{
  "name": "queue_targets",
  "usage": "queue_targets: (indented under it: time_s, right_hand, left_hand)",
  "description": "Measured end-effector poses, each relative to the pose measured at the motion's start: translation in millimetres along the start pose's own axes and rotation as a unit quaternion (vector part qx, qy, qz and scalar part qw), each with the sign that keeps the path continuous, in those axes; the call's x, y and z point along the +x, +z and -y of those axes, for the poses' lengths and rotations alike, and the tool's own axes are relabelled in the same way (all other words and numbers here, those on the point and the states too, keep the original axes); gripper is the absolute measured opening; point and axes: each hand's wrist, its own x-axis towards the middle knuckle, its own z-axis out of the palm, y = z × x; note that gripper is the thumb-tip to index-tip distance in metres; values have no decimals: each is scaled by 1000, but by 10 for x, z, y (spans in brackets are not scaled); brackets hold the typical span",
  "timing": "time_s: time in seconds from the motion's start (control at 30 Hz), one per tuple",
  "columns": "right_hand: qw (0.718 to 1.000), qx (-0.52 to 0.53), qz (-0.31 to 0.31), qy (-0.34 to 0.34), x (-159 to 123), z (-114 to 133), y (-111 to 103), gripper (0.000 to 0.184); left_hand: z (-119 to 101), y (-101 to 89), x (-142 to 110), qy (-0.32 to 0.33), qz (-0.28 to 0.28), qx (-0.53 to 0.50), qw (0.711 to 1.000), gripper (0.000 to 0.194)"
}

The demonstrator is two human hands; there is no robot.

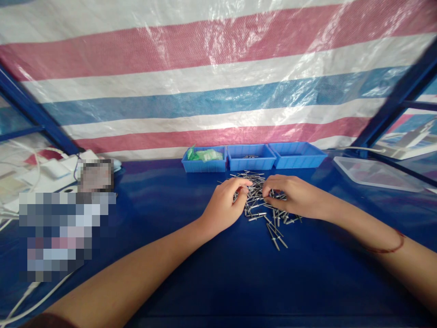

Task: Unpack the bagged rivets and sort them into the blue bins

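A loose pile of silver blind rivets (254, 193) lies on the dark blue table, with several rivets strayed toward the near side. At the pile's left edge is my left hand (227, 200), its fingers curled in toward the thumb. My right hand (290, 196) reaches in from the right, over the pile, with thumb and fingers bent close together. Both sets of fingertips are among the rivets, and whether either pinches one is too small to make out. Just behind the pile is a blue bin (251, 164) with a few rivets inside.
Left of that bin stands another blue bin (205, 167) holding a green plastic packet (206, 156); a third blue bin (300, 159) is on the right. A clear plastic lid (375, 175) lies at the right. Cables, a power strip (58, 171) and blurred items occupy the left.
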Motion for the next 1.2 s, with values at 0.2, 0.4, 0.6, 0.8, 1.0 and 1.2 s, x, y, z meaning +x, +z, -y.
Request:
queue_targets:
  time_s: [0.2,0.4,0.6,0.8,1.0,1.2]
  right_hand:
    - [985,142,-71,68,11,101,-2,24]
    - [875,412,-142,211,42,269,59,28]
    - [813,512,-123,249,32,332,135,29]
    - [818,508,-97,252,24,360,158,31]
    - [832,479,-171,221,43,418,125,28]
    - [867,438,-172,166,38,457,101,25]
  left_hand:
    - [-32,-14,6,-1,-2,4,1000,18]
    - [-41,-6,-5,23,-16,-11,1000,19]
    - [-62,-42,-12,30,-38,-2,999,8]
    - [-78,-76,-10,44,-71,-5,997,6]
    - [-55,-63,7,38,-65,-22,997,5]
    - [-13,-47,18,41,-32,-24,998,10]
